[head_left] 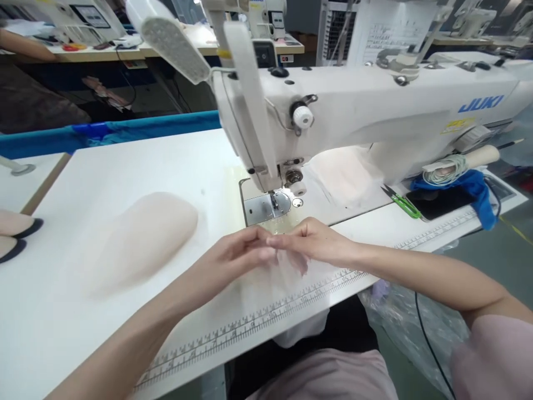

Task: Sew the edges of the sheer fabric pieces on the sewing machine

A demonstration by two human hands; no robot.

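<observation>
My left hand (237, 256) and my right hand (313, 242) meet fingertip to fingertip just in front of the needle plate (260, 208) of a white sewing machine (375, 111). Both pinch a thin, sheer pale piece of fabric (287, 275) that lies on the white table (104, 166) below the hands. The fabric is faint and hard to outline. A stack of pale pink sheer pieces (145, 233) lies to the left of my left hand. The presser foot (273, 201) stands just beyond my fingers.
A printed ruler (258, 319) runs along the table's front edge. Green thread snips (402, 203), a dark phone and blue cloth (478, 191) lie right of the machine. More pale pieces (345, 175) rest under the machine arm. Another person's arm (25, 44) shows far left.
</observation>
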